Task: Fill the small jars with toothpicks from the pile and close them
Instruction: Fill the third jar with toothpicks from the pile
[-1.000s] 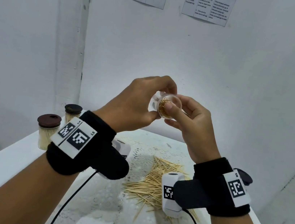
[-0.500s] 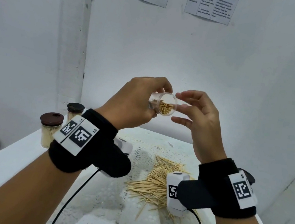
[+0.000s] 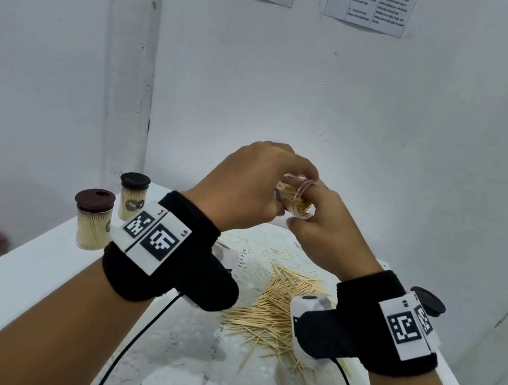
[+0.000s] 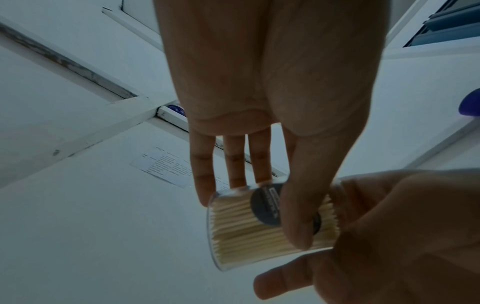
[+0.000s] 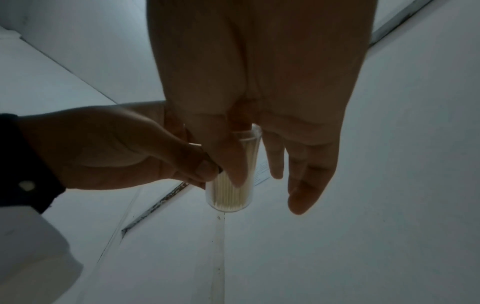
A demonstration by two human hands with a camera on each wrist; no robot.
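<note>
White corner table [image 3: 40, 260] | left hand [image 3: 243, 190] grips open jar [image 3: 297, 200] | right hand [image 3: 328, 235] fingers straight at its mouth | light, slick, rigid: hold mid-wall.

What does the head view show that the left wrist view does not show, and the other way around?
Only the head view shows the two lidded jars, the toothpick pile on the table and a loose brown lid. Only the left wrist view shows the dark round label on the held jar and its closed base. Both show the left hand gripping the open jar while the right hand touches its mouth.
</note>
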